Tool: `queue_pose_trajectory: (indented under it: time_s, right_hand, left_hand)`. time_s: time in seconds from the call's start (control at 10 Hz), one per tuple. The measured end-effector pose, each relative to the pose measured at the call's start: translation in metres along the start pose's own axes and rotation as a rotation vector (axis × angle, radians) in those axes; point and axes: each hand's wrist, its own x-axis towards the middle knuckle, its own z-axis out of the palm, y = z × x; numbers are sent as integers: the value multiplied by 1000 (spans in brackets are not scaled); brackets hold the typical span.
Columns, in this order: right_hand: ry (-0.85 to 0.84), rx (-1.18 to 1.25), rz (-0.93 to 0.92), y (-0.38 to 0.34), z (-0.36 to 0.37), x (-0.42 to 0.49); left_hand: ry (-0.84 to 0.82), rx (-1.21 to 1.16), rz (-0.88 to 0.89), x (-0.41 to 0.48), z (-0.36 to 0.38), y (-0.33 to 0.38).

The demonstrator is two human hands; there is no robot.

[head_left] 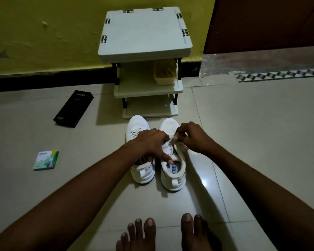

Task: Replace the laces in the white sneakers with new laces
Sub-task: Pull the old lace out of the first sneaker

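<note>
Two white sneakers stand side by side on the floor tiles, toes pointing away from me: the left sneaker (141,171) and the right sneaker (173,175). My left hand (150,142) reaches across both shoes, fingers curled at the right sneaker's white lace (170,140), with one finger pointing down into the shoe's opening. My right hand (192,137) pinches the same lace above the tongue. The left sneaker's laces are partly hidden under my left hand.
A white three-tier rack (145,57) stands against the yellow wall just beyond the shoes, with a yellow tub (165,72) on its middle shelf. A black phone box (73,108) and a small green packet (46,160) lie at left. My bare feet (167,234) are near the bottom edge.
</note>
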Motion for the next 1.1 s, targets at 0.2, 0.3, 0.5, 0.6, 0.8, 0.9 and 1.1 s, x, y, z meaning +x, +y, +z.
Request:
queue_pose_trajectory:
  time_s: [0.2,0.3,0.5,0.6,0.8,0.9,1.1]
  right_hand:
    - [382,1353,721,-6,9,-20]
    - [232,1011,527,5,9,-18]
    - [-133,56,54,4,-3,-1]
    - [-266,-329,-3,9,-13,3]
    - [64,-377,-109,16,-3,-6]
    - [152,-196,-151,7,22,-16]
    - [734,1662,565,-4,-20,4]
  left_hand:
    - [-4,28,-11,1,-4,7]
    - [-15,51,-10,1,-6,7]
    - [-27,46,-13,-1,-6,9]
    - [-31,39,-12,0,-5,7]
    - [-19,52,13,1,-2,5]
    - [-21,44,-4,1,-6,9]
    - [-40,-31,-38,-2,-9,5]
